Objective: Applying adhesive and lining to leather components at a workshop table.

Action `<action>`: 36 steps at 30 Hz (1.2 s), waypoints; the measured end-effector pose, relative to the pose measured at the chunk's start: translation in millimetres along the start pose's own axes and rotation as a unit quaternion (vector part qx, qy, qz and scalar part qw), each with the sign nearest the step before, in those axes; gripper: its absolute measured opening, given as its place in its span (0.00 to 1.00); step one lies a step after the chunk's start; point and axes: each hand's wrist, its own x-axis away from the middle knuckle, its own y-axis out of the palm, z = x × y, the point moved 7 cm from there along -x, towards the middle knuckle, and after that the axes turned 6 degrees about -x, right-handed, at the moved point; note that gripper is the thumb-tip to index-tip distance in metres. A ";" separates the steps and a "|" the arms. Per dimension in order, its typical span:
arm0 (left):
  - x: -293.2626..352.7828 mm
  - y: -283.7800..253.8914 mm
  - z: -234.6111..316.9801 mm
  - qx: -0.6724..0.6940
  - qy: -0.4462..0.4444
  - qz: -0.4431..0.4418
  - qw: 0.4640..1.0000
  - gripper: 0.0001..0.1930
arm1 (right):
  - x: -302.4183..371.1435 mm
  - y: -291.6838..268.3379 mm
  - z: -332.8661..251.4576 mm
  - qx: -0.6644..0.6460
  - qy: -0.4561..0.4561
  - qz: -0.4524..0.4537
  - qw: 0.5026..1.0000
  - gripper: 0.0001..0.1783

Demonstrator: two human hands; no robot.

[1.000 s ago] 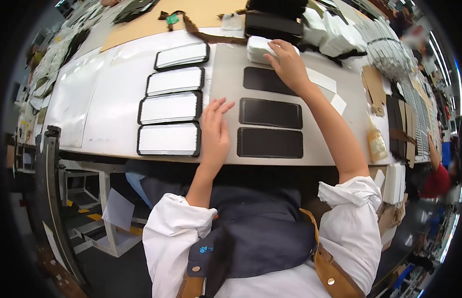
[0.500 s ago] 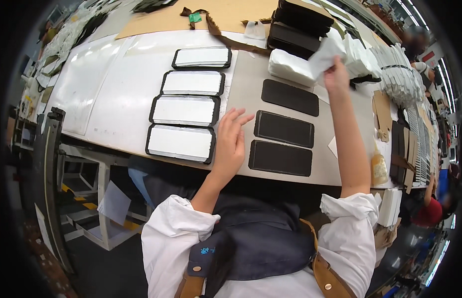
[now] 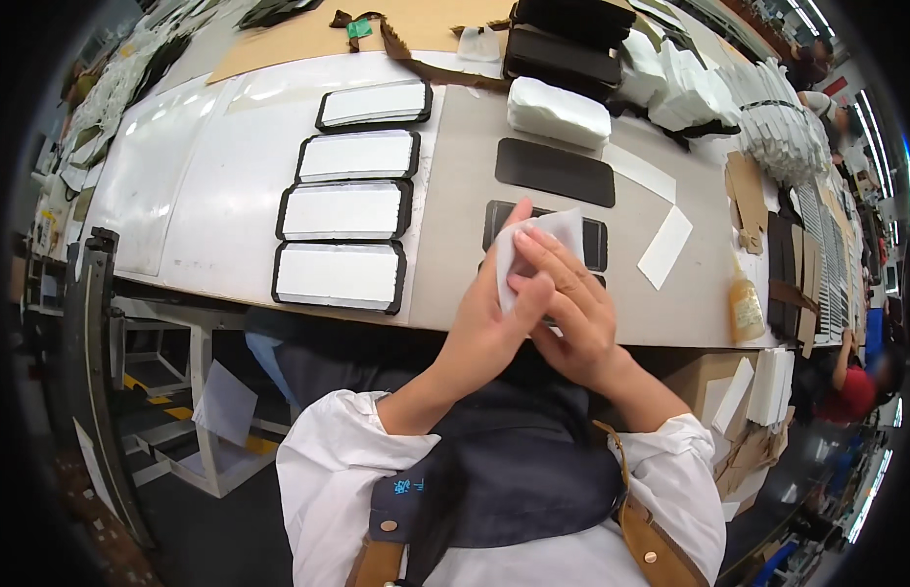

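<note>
A thin, limp white sheet (image 3: 570,231) is gathered between my two hands, above the middle of a column of black rectangular panels. My left hand (image 3: 486,318) is closed on the sheet's left side, and my right hand (image 3: 580,318) presses it from the right with bent fingers. Beyond them lies a bare black panel (image 3: 555,171). Another black panel (image 3: 597,245) is partly covered by the hands, and the panel nearest me is almost wholly hidden. Behind the column sits a white stack of thin sheets (image 3: 558,110).
Several black panels topped with white rectangles (image 3: 342,210) form a column at left. Two white strips (image 3: 664,247) lie right of my hands. A bottle of amber liquid (image 3: 746,308) stands near the right edge. Black stacks (image 3: 563,64) and bundled white pieces (image 3: 783,137) are farther back.
My right hand has come back from the stacks with the white sheet to the middle, uncovering the white strips. My left hand has moved right and now grips the sheet too.
</note>
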 end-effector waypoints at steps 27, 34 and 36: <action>15.8 -42.0 -44.3 -0.450 -0.027 -0.009 0.893 0.13 | 116.6 -37.4 70.5 -0.024 0.401 0.059 0.914 0.16; 20.7 -39.3 -44.2 -0.574 0.055 0.024 0.817 0.13 | 120.5 -30.3 74.7 0.059 0.358 0.035 0.931 0.20; 20.0 -39.4 -45.9 -0.575 0.048 0.024 0.816 0.13 | 120.5 -29.1 74.6 0.069 0.357 0.034 0.931 0.20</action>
